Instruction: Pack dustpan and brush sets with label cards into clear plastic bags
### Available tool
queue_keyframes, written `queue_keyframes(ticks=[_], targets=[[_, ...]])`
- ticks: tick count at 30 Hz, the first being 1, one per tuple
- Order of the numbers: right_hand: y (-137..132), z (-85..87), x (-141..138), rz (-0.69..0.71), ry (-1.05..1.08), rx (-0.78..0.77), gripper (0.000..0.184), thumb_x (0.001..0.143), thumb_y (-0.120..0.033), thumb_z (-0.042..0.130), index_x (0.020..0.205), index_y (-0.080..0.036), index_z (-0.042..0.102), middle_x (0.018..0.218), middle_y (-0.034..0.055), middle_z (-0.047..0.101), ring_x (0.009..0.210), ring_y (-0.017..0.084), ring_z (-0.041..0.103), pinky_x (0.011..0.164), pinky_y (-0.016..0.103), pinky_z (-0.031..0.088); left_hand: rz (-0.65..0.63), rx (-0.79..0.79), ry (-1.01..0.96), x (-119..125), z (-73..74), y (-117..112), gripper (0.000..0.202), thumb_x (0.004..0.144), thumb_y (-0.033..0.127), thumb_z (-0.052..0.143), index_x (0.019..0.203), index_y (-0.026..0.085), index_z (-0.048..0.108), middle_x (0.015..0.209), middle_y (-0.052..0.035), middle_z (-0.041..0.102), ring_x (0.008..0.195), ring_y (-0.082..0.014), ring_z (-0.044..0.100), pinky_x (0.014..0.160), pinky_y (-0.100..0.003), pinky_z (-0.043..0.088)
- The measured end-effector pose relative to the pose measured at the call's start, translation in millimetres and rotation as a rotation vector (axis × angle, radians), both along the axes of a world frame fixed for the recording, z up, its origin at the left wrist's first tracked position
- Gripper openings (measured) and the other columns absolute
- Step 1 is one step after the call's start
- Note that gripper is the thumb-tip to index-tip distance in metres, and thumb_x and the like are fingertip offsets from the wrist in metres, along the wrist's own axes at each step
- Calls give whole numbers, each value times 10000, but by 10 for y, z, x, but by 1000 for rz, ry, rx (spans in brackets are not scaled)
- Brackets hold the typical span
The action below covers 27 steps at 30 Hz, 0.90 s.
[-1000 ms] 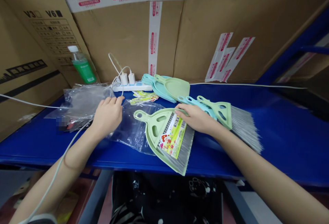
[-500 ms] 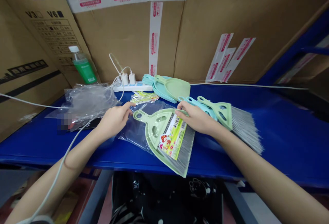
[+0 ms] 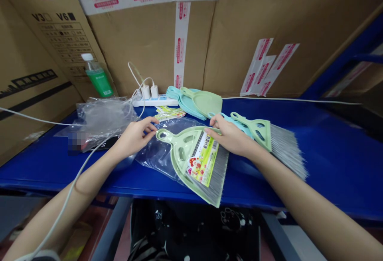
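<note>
A light green dustpan [image 3: 178, 175] lies tilted over the table's front part, with a matching hand brush [image 3: 181, 152] nested in it, grey bristles to the lower right. A colourful printed card [image 3: 202, 165] lies across the brush. My right hand [image 3: 231, 135] grips the set by its far edge, thumb on top. By the handle's hanging hole is my left hand [image 3: 139, 135], its thumb and index finger curved and apart; whether the thumb touches the handle I cannot tell. Beneath the set spreads a clear plastic bag [image 3: 155, 159].
Behind are stacked blue and green dustpans [image 3: 206, 102], more printed cards [image 3: 167, 113] and a power strip [image 3: 155, 101] with chargers. Several brushes [image 3: 287, 149] lie right. Left are crumpled clear bags [image 3: 103, 115], a bottle [image 3: 98, 78] and a white cable [image 3: 73, 193] crossing my left forearm.
My left thumb and index finger have parted a little beside the handle. The dustpan and brush have shifted very slightly to the right in view; my right hand keeps its grip.
</note>
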State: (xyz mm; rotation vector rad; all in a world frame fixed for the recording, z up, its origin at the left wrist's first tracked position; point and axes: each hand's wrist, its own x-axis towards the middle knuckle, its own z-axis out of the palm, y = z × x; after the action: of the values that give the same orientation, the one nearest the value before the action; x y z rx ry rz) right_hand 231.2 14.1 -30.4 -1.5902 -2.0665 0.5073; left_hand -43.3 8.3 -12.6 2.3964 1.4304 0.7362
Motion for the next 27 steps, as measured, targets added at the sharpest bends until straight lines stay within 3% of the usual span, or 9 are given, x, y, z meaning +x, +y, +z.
queue_keyframes(ticks=[10,15,22,27], targets=[[-60,116,-73,0,-29,-25,122,824,-318,397,739,-244,351,633,5,521,631,194,530,603,305,360,-13,-48,-25,29,-14,20,273,739,158,462,1003,161,533,827,-25,667,579,-87,607,530,-194,501],[-20,77,-30,62,10,0,131,852,-297,338,779,-235,427,631,9,558,631,191,557,603,306,389,16,-94,-22,31,-40,45,298,743,170,471,1041,159,491,827,-22,664,555,-91,609,512,-200,485],[43,37,33,129,82,-1,156,839,-216,339,872,-220,492,756,25,610,714,181,580,657,309,437,13,-251,-166,30,-97,81,299,752,207,490,1046,184,440,763,9,625,504,-92,591,469,-200,471],[38,75,36,132,78,-19,207,854,-250,318,904,-207,514,739,27,583,732,196,573,690,335,451,-10,-402,-287,29,-136,114,297,751,220,524,1037,175,456,743,20,589,479,-71,552,452,-195,457]])
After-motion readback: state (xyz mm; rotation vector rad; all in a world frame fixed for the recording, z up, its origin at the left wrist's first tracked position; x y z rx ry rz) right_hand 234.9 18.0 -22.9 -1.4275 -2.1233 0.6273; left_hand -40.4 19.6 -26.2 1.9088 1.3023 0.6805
